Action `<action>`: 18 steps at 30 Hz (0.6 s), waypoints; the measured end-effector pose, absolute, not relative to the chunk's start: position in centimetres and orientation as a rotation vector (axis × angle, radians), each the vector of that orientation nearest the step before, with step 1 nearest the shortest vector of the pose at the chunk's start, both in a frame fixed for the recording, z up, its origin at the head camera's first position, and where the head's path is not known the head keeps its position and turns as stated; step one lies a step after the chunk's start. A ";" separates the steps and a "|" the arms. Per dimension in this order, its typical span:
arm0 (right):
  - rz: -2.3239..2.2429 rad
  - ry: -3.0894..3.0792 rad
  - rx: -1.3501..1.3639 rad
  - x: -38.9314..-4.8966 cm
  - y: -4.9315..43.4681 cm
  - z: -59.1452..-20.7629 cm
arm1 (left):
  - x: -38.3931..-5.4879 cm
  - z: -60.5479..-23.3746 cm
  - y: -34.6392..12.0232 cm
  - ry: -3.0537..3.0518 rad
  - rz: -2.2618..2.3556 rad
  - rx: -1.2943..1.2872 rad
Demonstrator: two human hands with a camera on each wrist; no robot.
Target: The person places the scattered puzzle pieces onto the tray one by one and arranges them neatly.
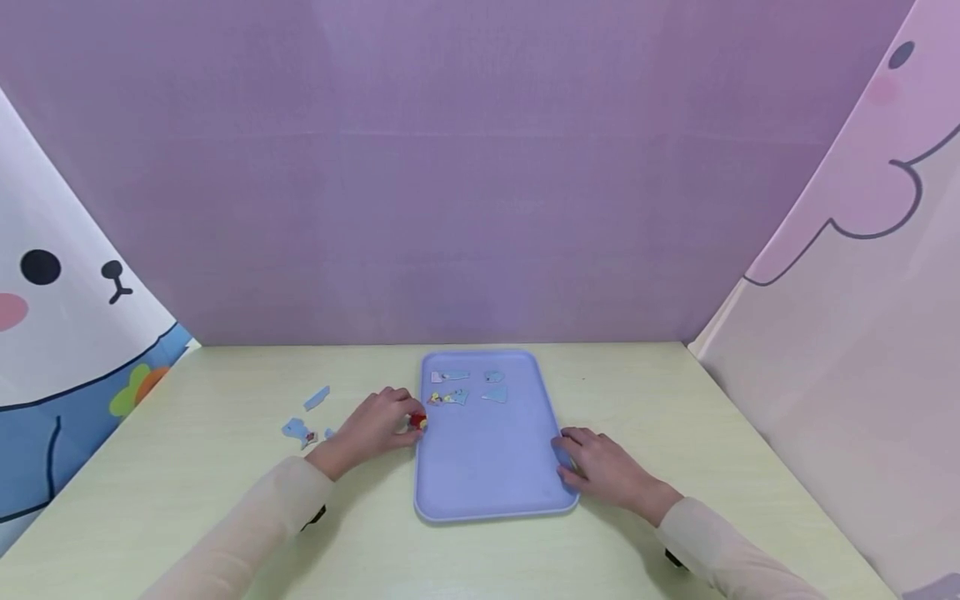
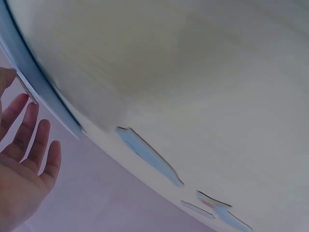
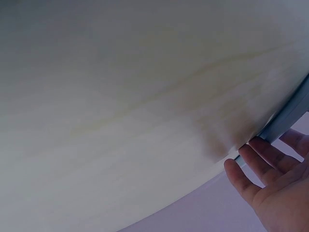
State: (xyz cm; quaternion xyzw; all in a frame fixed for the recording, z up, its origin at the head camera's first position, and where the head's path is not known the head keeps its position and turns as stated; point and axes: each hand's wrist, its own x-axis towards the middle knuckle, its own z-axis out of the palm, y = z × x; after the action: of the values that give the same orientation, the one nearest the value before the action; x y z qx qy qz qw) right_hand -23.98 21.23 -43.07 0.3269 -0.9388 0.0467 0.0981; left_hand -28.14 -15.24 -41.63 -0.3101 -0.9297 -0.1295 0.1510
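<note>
My left hand (image 1: pixel 378 423) pinches a small red and yellow flat piece, like a jigsaw piece (image 1: pixel 418 422), by the left rim of a blue-purple tray (image 1: pixel 487 475). In the left wrist view this piece (image 2: pixel 27 91) shows as a thin edge between thumb and fingertips, the other fingers spread. Against the tray's right rim lies my right hand (image 1: pixel 603 468), its fingers loosely bent and touching the rim. Toward the tray's far end lie several cut pieces, among them a pale blue one (image 1: pixel 495 394) and a patterned one (image 1: pixel 448 398).
Left of my left hand, loose pieces lie on the pale wooden table (image 1: pixel 645 392): a blue strip (image 1: pixel 317 397), a larger blue piece (image 1: pixel 298 430) and a small one partly hidden by the wrist. A purple cloth wall (image 1: pixel 480 208) rises behind the table.
</note>
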 end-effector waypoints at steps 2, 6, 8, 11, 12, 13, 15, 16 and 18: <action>0.139 -2.777 0.968 -24.0 21.2 -43.1 | -28.2 -41.7 -14.9 -2.666 -0.372 -0.893; 0.138 -2.773 0.973 -24.0 21.1 -43.1 | -28.5 -41.9 -14.3 -2.661 -0.358 -0.900; 0.136 -2.771 0.975 -24.0 21.1 -43.1 | -28.6 -42.0 -14.0 -2.661 -0.357 -0.906; 0.133 -2.768 0.977 -24.0 21.1 -43.1 | -28.8 -42.1 -13.5 -2.668 -0.375 -0.910; 0.132 -2.767 0.977 -24.0 21.1 -43.1 | -28.8 -42.1 -13.4 -2.673 -0.384 -0.910; 0.129 -2.767 0.976 -24.0 21.1 -43.1 | -28.9 -42.1 -13.2 -2.676 -0.389 -0.911; 0.123 -2.767 0.974 -24.1 21.1 -43.1 | -29.0 -42.2 -13.0 -2.685 -0.392 -0.909; 0.122 -2.767 0.975 -24.1 21.1 -43.2 | -29.0 -42.3 -12.8 -2.688 -0.386 -0.908; 0.121 -2.769 0.973 -24.1 21.1 -43.2 | -29.2 -42.3 -12.6 -2.693 -0.373 -0.904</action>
State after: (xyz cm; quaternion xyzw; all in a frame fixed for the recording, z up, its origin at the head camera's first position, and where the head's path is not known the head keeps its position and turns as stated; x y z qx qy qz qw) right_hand -24.07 21.07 -43.16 0.3294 -0.9378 0.0409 0.1019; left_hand -29.15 -12.63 -42.35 -0.3124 -0.9310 -0.1289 0.1377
